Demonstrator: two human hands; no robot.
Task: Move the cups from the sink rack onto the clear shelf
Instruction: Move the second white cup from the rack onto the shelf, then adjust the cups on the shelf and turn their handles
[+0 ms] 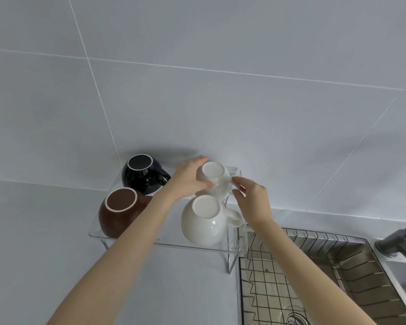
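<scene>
Several cups stand upside down on the clear shelf (164,242). A black cup (142,174) is at the back left and a brown cup (117,214) at the front left. A large white cup (203,222) is at the front right. At the back right is a smaller white cup (215,178). My left hand (189,178) wraps its left side, and my right hand (251,195) pinches its right side near the handle. The wire sink rack (291,277) lies in the sink at the lower right, with no cups visible in it.
A grey tap (401,240) reaches in from the right edge above the steel sink (370,273). The sink drain (293,319) shows under the rack. A tiled wall (197,90) rises right behind the shelf. Grey counter (33,242) spreads to the left.
</scene>
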